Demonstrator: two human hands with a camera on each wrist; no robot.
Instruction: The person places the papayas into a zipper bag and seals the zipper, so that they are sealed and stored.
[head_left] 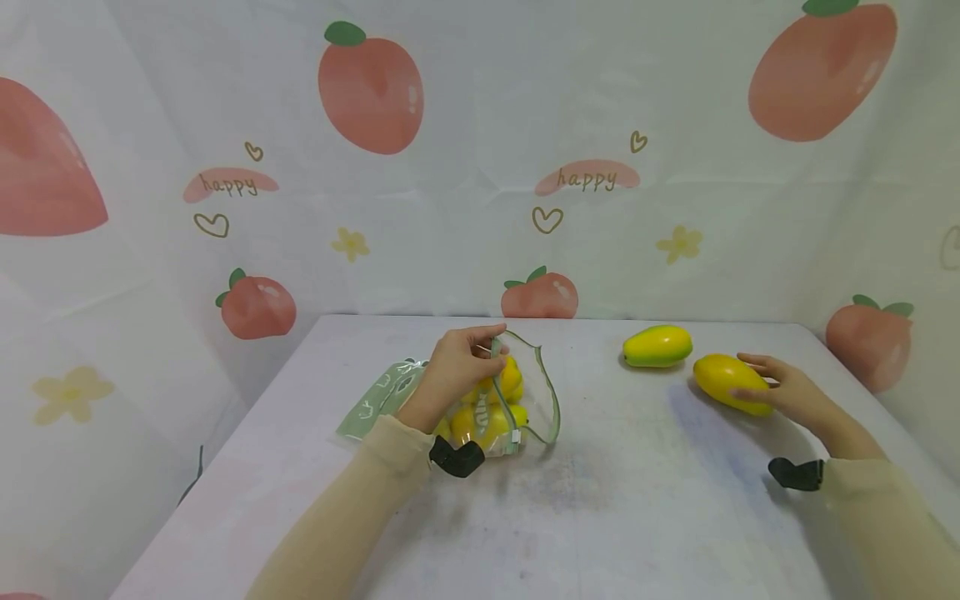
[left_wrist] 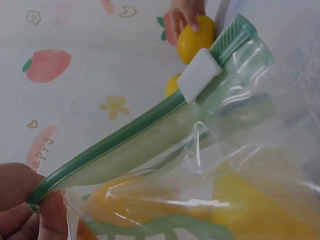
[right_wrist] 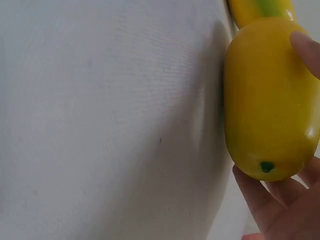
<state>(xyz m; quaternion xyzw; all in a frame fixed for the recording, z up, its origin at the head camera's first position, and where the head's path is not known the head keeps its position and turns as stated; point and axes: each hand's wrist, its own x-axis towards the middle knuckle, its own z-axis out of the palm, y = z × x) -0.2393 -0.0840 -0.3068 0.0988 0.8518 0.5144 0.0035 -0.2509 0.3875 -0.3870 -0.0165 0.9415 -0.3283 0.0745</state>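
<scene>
My left hand (head_left: 456, 371) pinches the green-edged rim of a clear zip bag (head_left: 382, 400), which has a green printed panel. The mouth of the bag gapes toward the right. Several yellow fruits (head_left: 491, 425) lie inside, partly hidden by the hand and the print. In the left wrist view a white slider (left_wrist: 200, 75) sits on the green zip strip. Over to the right, my right hand (head_left: 802, 404) holds a yellow oblong fruit (right_wrist: 270, 100) with a small dark green stem spot, thumb on one side and fingers around its end.
A second oblong fruit (head_left: 657, 347), yellow with a green underside, lies on the white table (head_left: 600, 517) just left of the held one. Behind the table hangs a white cloth (head_left: 465, 233) printed with peaches, hearts and flowers.
</scene>
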